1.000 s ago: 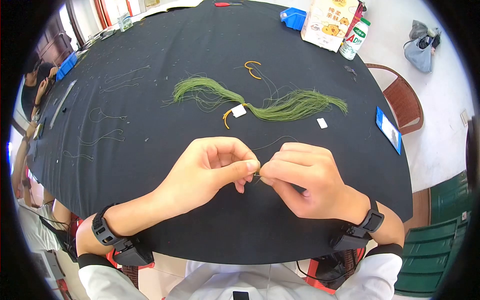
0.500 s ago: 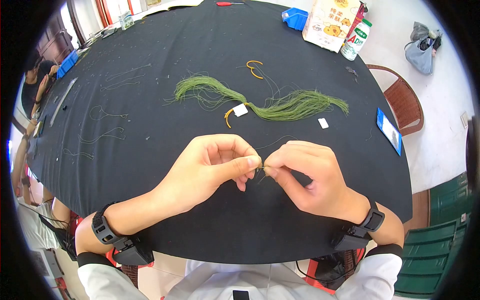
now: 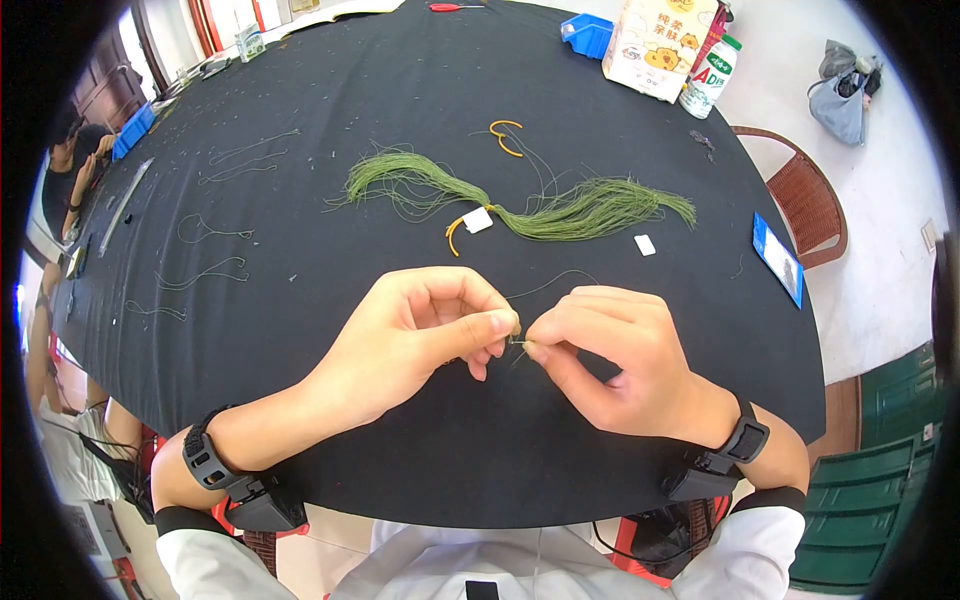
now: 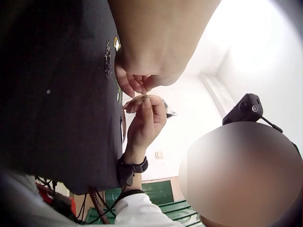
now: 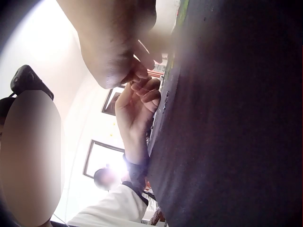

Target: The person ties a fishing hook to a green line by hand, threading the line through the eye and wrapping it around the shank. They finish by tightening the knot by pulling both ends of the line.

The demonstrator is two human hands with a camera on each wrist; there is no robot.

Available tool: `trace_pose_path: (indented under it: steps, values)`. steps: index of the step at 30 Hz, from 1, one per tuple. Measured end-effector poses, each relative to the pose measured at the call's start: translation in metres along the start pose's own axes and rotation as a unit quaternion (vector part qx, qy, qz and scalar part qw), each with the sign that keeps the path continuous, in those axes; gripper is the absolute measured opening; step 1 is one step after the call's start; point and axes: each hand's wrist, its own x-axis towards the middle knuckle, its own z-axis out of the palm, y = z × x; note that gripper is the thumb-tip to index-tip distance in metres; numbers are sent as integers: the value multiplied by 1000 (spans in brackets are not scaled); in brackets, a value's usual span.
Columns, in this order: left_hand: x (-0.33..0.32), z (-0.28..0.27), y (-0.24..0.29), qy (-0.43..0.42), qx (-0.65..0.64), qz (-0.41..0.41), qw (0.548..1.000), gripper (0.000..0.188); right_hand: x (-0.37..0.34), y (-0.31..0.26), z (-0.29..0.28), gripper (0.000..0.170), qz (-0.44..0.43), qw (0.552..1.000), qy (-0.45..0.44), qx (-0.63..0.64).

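Close together over the near part of the black table (image 3: pixel 480 450), both hands work on a fine green thread (image 3: pixel 548 286). Its loose part curves up behind the fingers onto the cloth. My left hand (image 3: pixel 425 325) pinches the thread between thumb and forefinger, other fingers loosely curled. Just to its right, my right hand (image 3: pixel 625 355) pinches a short end with thumb and forefinger, a small gap between the two sets of fingertips. Beyond them lies a bundle of green threads (image 3: pixel 590 212), bound at its middle. The wrist views show the fingertips meeting, with the thread mostly hidden.
By the bundle lie a white tag (image 3: pixel 478 220), another white piece (image 3: pixel 644 245) and a yellow curved strip (image 3: pixel 506 140). Several loose threads (image 3: pixel 205 275) lie to the left. A blue packet (image 3: pixel 777 260) is at the right edge; a bottle (image 3: pixel 710 78) stands far right.
Both hands stay nearly in place, still pinching the thread. My right fingertips have shifted slightly, and a little thread now shows between the two hands.
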Motion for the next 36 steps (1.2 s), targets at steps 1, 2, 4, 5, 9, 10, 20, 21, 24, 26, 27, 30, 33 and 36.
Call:
trace_pose_path:
  steps: [1, 2, 4, 5, 9, 10, 20, 21, 24, 26, 27, 30, 33, 36]
  values:
    - [0, 0, 0, 1, -1, 0, 1000, 11, 0, 0, 0, 11, 0, 1000, 2, -3]
    - [0, 0, 0, 0, -1, -1, 1000, 11, 0, 1, 0, 11, 0, 1000, 4, -6]
    - [0, 0, 1, -2, -3, -3, 1000, 11, 1, -1, 0, 11, 6, 1000, 10, -11]
    - [0, 0, 1, -4, -6, -5, 1000, 11, 1, -1, 0, 11, 9, 1000, 13, -14]
    - [-1, 0, 2, -7, -16, -16, 1000, 12, 1, 0, 0, 11, 3, 1000, 14, -16]
    - [-1, 0, 2, -7, -17, -19, 1000, 13, 1, 0, 0, 11, 1, 1000, 15, -17]
    - [-2, 1, 2, -13, -58, -51, 997, 18, -1, 1, 2, 11, -28, 998, 22, -51]
    - [-2, 1, 2, -12, -59, -55, 997, 18, 0, 1, 2, 12, -33, 998, 23, -51]
    - [-2, 0, 2, -12, -74, -68, 995, 18, 1, 1, 1, 16, -45, 997, 27, -53]
    - [-2, 0, 2, -12, -82, -74, 994, 16, 1, 1, 2, 16, -48, 997, 32, -58]
    - [-2, 0, 2, -10, -83, -77, 993, 14, 1, 1, 2, 15, -47, 997, 34, -58]
    - [-1, 1, 4, -9, -96, -89, 991, 12, 1, 0, 1, 15, -46, 996, 39, -59]
    - [-1, 2, 4, -11, -110, -99, 989, 12, 1, -1, 1, 15, -44, 996, 41, -60]
    - [-1, 2, 4, -17, -113, -98, 989, 12, 0, -2, 0, 13, -41, 997, 42, -57]
